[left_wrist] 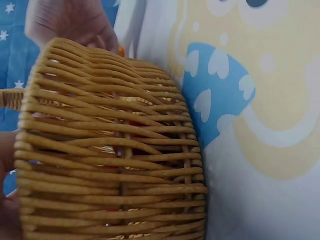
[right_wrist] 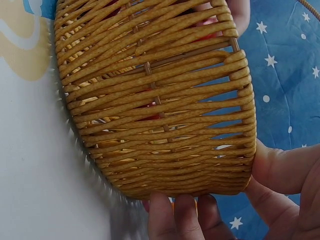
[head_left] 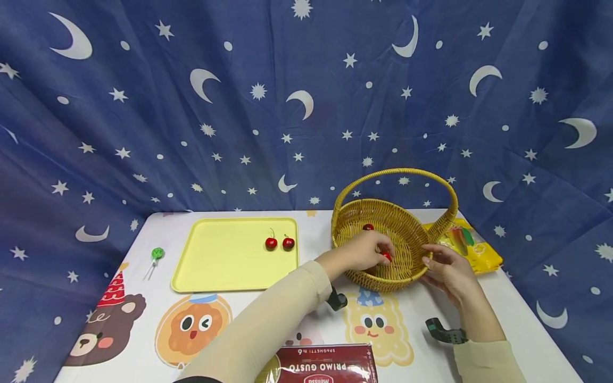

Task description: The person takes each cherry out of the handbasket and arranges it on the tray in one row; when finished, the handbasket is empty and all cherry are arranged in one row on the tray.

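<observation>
A wicker basket (head_left: 407, 236) with a tall arched handle stands at the right of the table. My left hand (head_left: 366, 251) reaches over its near rim, fingers bent down and pinching a red cherry (head_left: 386, 257) inside. Another cherry (head_left: 368, 227) lies farther back in the basket. At the basket's right side, my right hand (head_left: 447, 272) grips the wall, its thumb near the rim and its fingers (right_wrist: 186, 220) round the outside. In the left wrist view the woven wall (left_wrist: 110, 145) hides most of the left hand's work, with bits of red showing through the gaps.
Left of the basket lies a yellow tray (head_left: 225, 260) with two stemmed cherries (head_left: 288, 243) at its right side. A green lollipop (head_left: 157, 254) is at the far left. A yellow packet (head_left: 481, 255) sits behind the right hand, and a dark red spaghetti package (head_left: 330, 364) at the front edge.
</observation>
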`<state>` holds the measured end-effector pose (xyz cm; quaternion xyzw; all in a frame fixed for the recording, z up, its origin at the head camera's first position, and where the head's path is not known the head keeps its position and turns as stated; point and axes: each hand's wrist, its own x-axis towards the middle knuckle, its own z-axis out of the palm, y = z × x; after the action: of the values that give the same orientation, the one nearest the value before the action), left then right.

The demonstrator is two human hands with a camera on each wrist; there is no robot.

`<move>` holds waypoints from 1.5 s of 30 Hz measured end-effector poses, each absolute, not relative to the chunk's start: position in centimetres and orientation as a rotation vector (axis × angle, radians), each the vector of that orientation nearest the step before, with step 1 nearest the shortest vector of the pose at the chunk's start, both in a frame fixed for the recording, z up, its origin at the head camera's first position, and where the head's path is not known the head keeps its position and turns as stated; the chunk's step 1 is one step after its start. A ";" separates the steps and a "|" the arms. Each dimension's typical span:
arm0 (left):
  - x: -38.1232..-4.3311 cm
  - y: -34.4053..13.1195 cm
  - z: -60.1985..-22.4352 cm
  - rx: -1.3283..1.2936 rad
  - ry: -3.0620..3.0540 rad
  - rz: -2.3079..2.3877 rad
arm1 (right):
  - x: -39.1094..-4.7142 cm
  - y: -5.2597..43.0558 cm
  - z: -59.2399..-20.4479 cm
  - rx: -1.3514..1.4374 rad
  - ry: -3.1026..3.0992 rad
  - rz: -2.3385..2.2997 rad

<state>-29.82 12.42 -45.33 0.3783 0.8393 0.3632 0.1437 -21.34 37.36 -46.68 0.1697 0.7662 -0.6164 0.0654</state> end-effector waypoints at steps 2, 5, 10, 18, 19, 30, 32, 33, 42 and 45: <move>-29.7 11.9 -45.0 1.078 2.425 1.127 | -21.3 37.3 -46.6 0.508 2.311 -1.865; -29.4 11.0 -44.3 1.067 2.421 1.199 | -21.3 37.3 -46.6 0.509 2.311 -1.864; -28.3 8.7 -42.5 1.064 2.393 1.274 | -21.3 37.3 -46.6 0.523 2.319 -1.853; -26.7 2.0 -40.9 0.986 2.463 1.408 | -21.1 37.2 -46.7 0.513 2.287 -1.892; -26.6 1.1 -41.1 0.957 2.467 1.437 | -21.1 37.2 -46.8 0.515 2.284 -1.894; -28.6 -10.3 -46.2 0.416 2.663 1.489 | -21.2 37.1 -46.7 0.533 2.330 -1.858; -29.3 -12.0 -47.2 0.341 2.703 1.437 | -21.2 37.1 -46.7 0.534 2.330 -1.859; -29.6 -12.8 -47.6 0.318 2.722 1.409 | -21.2 37.0 -46.6 0.535 2.328 -1.860; -31.8 -15.5 -50.2 0.285 2.793 1.204 | -21.2 37.1 -46.7 0.548 2.332 -1.859; -32.0 -15.5 -50.4 0.280 2.807 1.187 | -21.2 37.1 -46.7 0.545 2.334 -1.855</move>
<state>-31.97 -15.52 -50.37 0.0915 0.9164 0.3876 0.0407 -21.22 37.07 -46.66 0.1795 0.7689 -0.6111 0.0556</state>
